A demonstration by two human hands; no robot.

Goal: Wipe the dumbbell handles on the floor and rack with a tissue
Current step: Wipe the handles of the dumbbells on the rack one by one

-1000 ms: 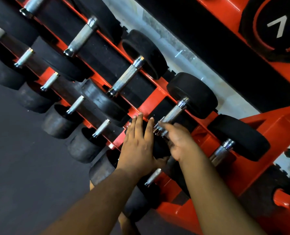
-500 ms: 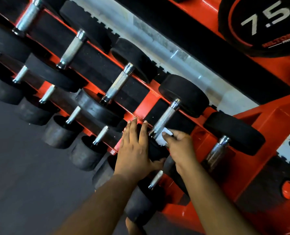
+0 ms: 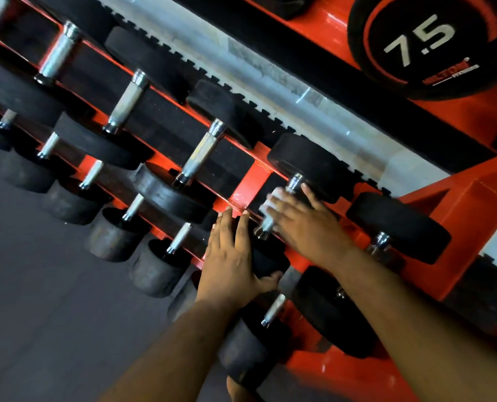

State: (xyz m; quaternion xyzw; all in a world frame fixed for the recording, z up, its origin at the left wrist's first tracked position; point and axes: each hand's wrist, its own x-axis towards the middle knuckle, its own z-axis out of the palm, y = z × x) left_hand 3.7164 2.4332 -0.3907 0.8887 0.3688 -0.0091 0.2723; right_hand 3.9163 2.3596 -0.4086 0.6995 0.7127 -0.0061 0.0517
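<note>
Dark gym flooring (image 3: 38,314) runs under an orange rack (image 3: 473,204) with two rows of black dumbbells, and a plate marked 7.5 (image 3: 421,39) sits on it at upper right. On my feed the right hand (image 3: 308,224) curls its fingers over a white tissue (image 3: 272,203), wrapping it round the metal handle (image 3: 293,181) of an upper-row dumbbell (image 3: 308,166). My left hand (image 3: 230,262) lies flat, fingers straight and together, against that dumbbell's near black end.
</note>
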